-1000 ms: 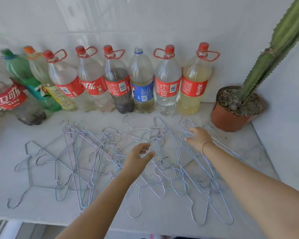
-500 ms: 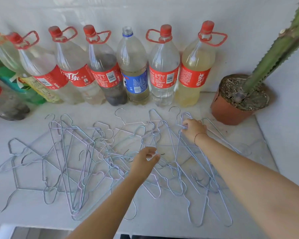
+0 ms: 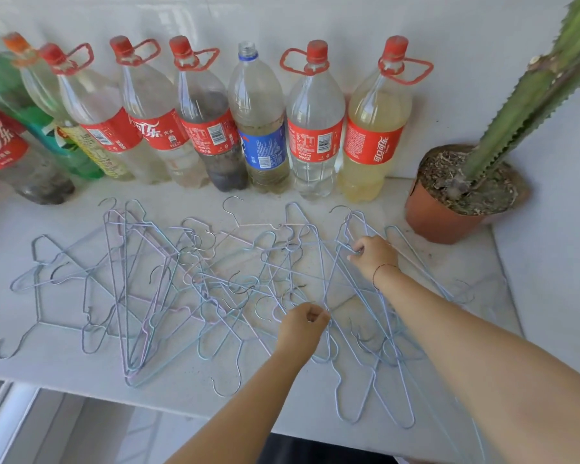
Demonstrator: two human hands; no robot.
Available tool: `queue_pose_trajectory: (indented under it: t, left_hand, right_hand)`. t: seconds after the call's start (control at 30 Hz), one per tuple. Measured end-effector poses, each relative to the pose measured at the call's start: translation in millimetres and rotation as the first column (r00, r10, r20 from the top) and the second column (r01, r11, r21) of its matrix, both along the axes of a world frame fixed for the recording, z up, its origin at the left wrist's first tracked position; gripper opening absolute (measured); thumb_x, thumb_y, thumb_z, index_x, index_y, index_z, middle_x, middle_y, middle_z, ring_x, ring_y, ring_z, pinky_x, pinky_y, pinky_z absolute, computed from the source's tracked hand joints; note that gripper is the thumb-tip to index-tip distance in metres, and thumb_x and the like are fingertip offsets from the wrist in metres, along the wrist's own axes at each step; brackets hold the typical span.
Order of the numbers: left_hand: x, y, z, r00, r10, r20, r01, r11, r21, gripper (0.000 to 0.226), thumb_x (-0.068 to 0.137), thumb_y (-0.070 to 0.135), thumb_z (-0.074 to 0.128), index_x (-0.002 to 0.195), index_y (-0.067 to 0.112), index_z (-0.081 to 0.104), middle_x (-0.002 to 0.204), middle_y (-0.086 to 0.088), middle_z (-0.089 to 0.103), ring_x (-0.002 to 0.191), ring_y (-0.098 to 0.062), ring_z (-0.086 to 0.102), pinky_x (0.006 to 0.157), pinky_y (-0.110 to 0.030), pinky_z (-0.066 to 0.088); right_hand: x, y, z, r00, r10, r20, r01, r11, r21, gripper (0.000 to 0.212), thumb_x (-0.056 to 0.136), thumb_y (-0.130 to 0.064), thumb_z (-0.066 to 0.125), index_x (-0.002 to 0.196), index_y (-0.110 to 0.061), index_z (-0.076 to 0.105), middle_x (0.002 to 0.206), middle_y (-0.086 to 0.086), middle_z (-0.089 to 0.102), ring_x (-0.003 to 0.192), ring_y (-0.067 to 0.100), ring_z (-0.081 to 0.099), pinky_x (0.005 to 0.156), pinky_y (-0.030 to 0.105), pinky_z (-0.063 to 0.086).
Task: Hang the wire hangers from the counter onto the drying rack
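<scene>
Several pale blue and lilac wire hangers (image 3: 154, 296) lie tangled across the white counter (image 3: 47, 363). My left hand (image 3: 300, 326) is in the middle of the pile with its fingers pinched on a hanger wire. My right hand (image 3: 374, 256) is farther back and to the right, fingers closed on the upper end of another blue hanger. Both hands rest low on the pile. No drying rack is in view.
A row of large plastic bottles (image 3: 265, 128) with red labels lines the wall behind the hangers. A cactus in a terracotta pot (image 3: 439, 216) stands at the right corner by the side wall. The counter's front edge runs below the pile.
My left hand has slid toward me and to the right and closed on a hanger wire. My right hand stays gripping at the right of the pile. The view has shifted slightly.
</scene>
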State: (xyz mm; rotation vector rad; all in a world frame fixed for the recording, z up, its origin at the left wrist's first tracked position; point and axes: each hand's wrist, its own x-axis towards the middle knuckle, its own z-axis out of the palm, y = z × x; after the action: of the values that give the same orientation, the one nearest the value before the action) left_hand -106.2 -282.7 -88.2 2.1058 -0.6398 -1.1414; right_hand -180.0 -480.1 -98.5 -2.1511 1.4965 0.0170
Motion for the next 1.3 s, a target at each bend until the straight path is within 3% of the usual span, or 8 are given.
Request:
queue_pose_trajectory:
  t: [0.2, 0.33, 0.47, 0.7, 0.87, 0.97, 1.13, 1.3]
  left_hand:
    - [-14.6, -4.4, 0.9, 0.998, 0.051, 0.023, -0.052, 0.997, 0.062, 0.01, 0.085, 0.024, 0.058, 0.079, 0.021, 0.065, 0.072, -0.006, 0.062, 0.068, -0.026, 0.059, 0.068, -0.032, 0.05]
    - [-20.9, -8.5, 0.6, 0.99, 0.048, 0.136, -0.07, 0.984, 0.162, 0.021, 0.08, 0.035, 0.062, 0.065, 0.022, 0.053, 0.062, -0.004, 0.049, 0.06, -0.021, 0.046, 0.058, -0.026, 0.035]
    - [-34.9, -18.0, 3.6, 0.963, 0.117, 0.244, -0.18, 0.95, 0.255, 0.032, 0.076, 0.046, 0.062, 0.064, 0.02, 0.049, 0.058, 0.006, 0.052, 0.068, -0.022, 0.057, 0.056, -0.024, 0.036]
    - [-45.3, -27.5, 0.0, 0.943, 0.098, 0.318, -0.201, 0.929, 0.31, 0.027, 0.077, 0.026, 0.056, 0.1, 0.011, 0.059, 0.1, -0.006, 0.066, 0.092, -0.028, 0.063, 0.064, -0.027, 0.04]
    - [-40.7, -24.3, 6.5, 0.958, 0.177, 0.227, -0.233, 0.94, 0.248, 0.009, 0.08, 0.015, 0.05, 0.082, 0.011, 0.058, 0.079, -0.006, 0.06, 0.078, -0.029, 0.06, 0.059, -0.025, 0.037]
    - [-38.0, -20.4, 10.0, 0.96, 0.233, 0.155, -0.251, 0.963, 0.103, 0.027, 0.084, 0.014, 0.046, 0.058, 0.015, 0.045, 0.056, -0.004, 0.043, 0.054, -0.023, 0.04, 0.052, -0.024, 0.027]
    - [-30.3, -12.0, 22.5, 0.914, 0.318, -0.251, -0.36, 0.922, -0.144, 0.025, 0.09, 0.017, 0.056, 0.067, 0.024, 0.065, 0.068, 0.0, 0.066, 0.057, -0.015, 0.051, 0.06, -0.023, 0.045]
    - [-13.0, 1.2, 44.5, 0.884, 0.282, -0.374, -0.383, 0.895, -0.23, 0.011, 0.087, 0.01, 0.06, 0.088, 0.011, 0.071, 0.069, -0.001, 0.066, 0.053, -0.013, 0.044, 0.052, -0.018, 0.039]
  right_hand:
    - [-9.4, -0.2, -1.2, 0.981, -0.063, 0.183, 0.043, 0.993, 0.114, 0.014, 0.086, -0.021, 0.059, 0.091, -0.01, 0.064, 0.091, 0.004, 0.063, 0.09, 0.025, 0.06, 0.074, 0.03, 0.045]
    - [-21.6, 7.1, 10.9, 0.814, -0.256, 0.521, 0.079, 0.938, 0.337, 0.008, 0.087, -0.013, 0.058, 0.078, -0.012, 0.057, 0.067, 0.002, 0.056, 0.062, 0.016, 0.052, 0.063, 0.026, 0.045]
    - [-38.4, 20.1, 21.6, 0.691, -0.331, 0.642, 0.039, 0.905, 0.424, 0.004, 0.088, -0.007, 0.057, 0.084, -0.007, 0.056, 0.062, 0.004, 0.055, 0.038, 0.0, 0.046, 0.038, 0.01, 0.035]
    - [-48.5, 27.0, 30.2, 0.651, -0.349, 0.674, -0.021, 0.879, 0.476, 0.005, 0.089, -0.01, 0.058, 0.092, -0.008, 0.061, 0.063, 0.003, 0.053, 0.04, 0.001, 0.044, 0.04, 0.011, 0.034]
    - [-45.3, 25.6, 33.5, 0.611, -0.381, 0.694, -0.022, 0.868, 0.497, 0.005, 0.089, -0.01, 0.058, 0.085, -0.011, 0.062, 0.063, 0.005, 0.052, 0.039, 0.002, 0.045, 0.041, 0.013, 0.035]
    - [-44.2, 26.9, 37.6, 0.579, -0.403, 0.708, -0.006, 0.867, 0.498, 0.011, 0.089, -0.009, 0.059, 0.079, -0.015, 0.062, 0.062, 0.005, 0.05, 0.041, 0.006, 0.044, 0.045, 0.019, 0.036]
    - [-42.7, 35.2, 49.4, 0.51, -0.444, 0.737, 0.003, 0.857, 0.515, 0.011, 0.092, -0.012, 0.054, 0.089, -0.01, 0.065, 0.062, 0.003, 0.049, 0.04, 0.005, 0.042, 0.043, 0.015, 0.035]
    - [-33.2, 54.7, 75.5, 0.478, -0.451, 0.753, -0.001, 0.857, 0.515, 0.02, 0.092, -0.011, 0.053, 0.104, 0.001, 0.063, 0.059, -0.001, 0.052, 0.04, 0.004, 0.042, 0.045, 0.017, 0.032]
